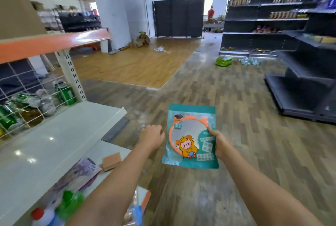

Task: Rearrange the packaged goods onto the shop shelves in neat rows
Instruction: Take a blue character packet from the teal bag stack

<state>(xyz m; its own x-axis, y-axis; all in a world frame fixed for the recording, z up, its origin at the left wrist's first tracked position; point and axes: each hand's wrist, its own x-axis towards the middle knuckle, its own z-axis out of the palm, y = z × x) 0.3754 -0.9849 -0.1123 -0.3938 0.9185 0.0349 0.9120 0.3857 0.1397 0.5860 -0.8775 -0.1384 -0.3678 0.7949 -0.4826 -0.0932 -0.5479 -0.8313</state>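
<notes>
Wood-plank floor (227,98), white pillar (116,7) – dark shelving (263,25) along the right

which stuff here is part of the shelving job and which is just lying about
Job: teal packet held by right hand; left hand beside it; white shelf; green cans.
Lying about: green box, cardboard scraps, white bag, all on the floor.
</notes>
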